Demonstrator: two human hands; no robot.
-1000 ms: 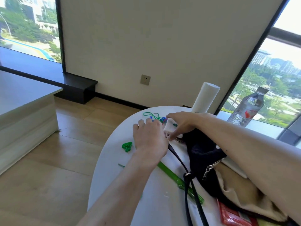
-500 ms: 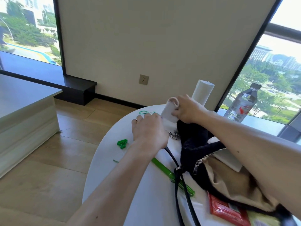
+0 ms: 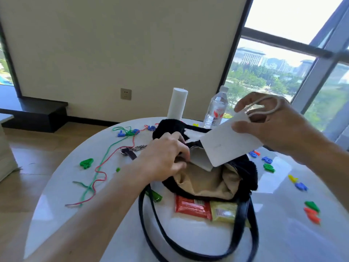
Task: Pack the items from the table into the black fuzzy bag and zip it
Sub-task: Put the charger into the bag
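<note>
The black fuzzy bag [image 3: 247, 173] lies unzipped on the round white table [image 3: 188, 233], its beige lining showing. My left hand [image 3: 164, 157] grips the bag's near-left rim by the zipper and holds the mouth apart. My right hand [image 3: 273, 120] holds a small white paper bag [image 3: 224, 146] by its cord handles, tilted, with its lower corner over the opening. A red snack packet [image 3: 192, 206] and a yellow one [image 3: 223, 211] lie at the bag's front edge. Black straps [image 3: 151, 214] loop toward me.
Red and green strings [image 3: 98, 171], a green number [image 3: 86, 163], coloured plastic letters [image 3: 128, 132], a metal chain [image 3: 139, 147] and a green ruler end [image 3: 156, 196] lie left. More letters [image 3: 268, 165] scatter right. A white roll [image 3: 177, 104] and water bottle [image 3: 216, 108] stand behind.
My right hand lifted the white paper bag from the table's far side and carried it right, over the bag's mouth. My left hand moved onto the bag's rim. The view turned right.
</note>
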